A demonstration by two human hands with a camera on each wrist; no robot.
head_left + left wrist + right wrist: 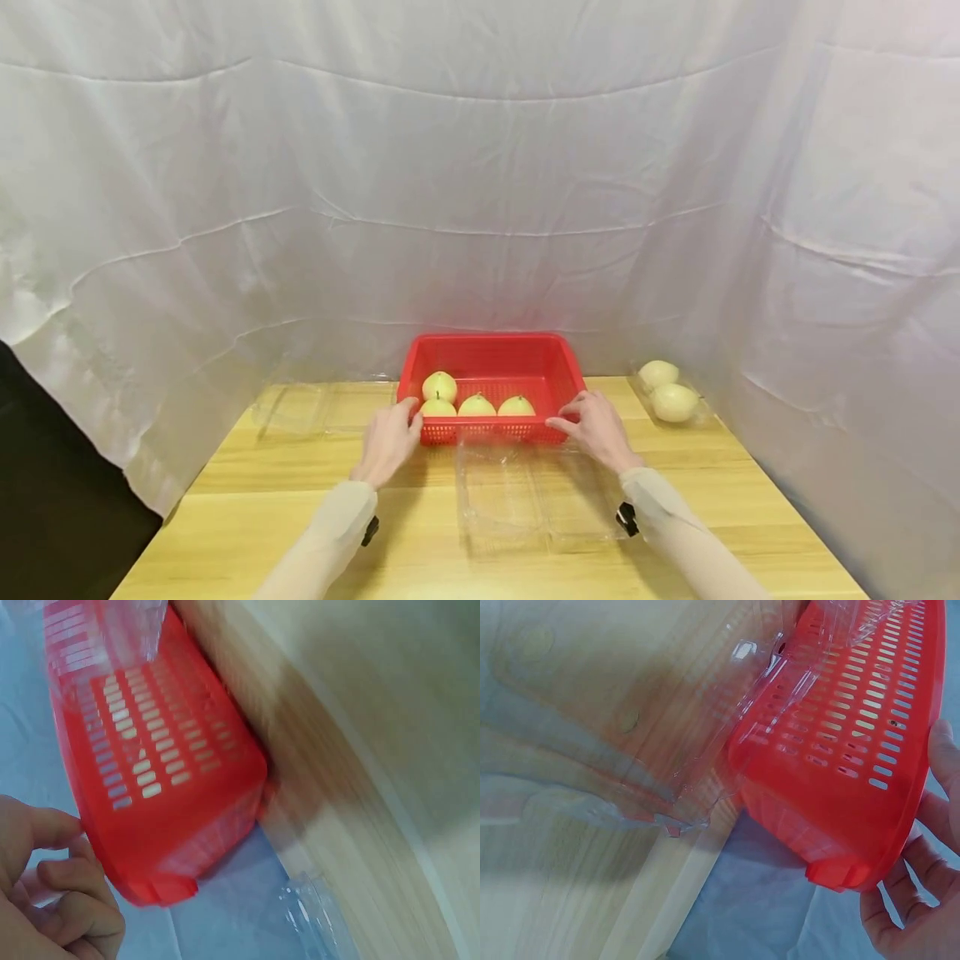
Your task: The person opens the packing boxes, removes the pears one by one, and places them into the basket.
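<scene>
A red plastic basket (pixel 491 429) with slotted walls stands toward the back of the table. Several round, pale yellow pears (pixel 476 406) with short stems lie inside it, mostly along the near wall. At its near left corner my left hand (pixel 390 437) grips the rim, thumb and fingers on the edge in the left wrist view. My right hand (pixel 595 429) holds the rim at the near right corner; the right wrist view shows its fingers (pixel 900 889) curled by the outer edge. Before the basket lies an open clear plastic clamshell box (pixel 502 500), touching or close to its front wall.
Another clear clamshell box (pixel 326 408) lies open at the back left. On the right, two pale yellow pears (pixel 675 402) sit in clear plastic packaging. White cloth (pixel 480 167) hangs behind and along the sides of the wooden table (pixel 225 533).
</scene>
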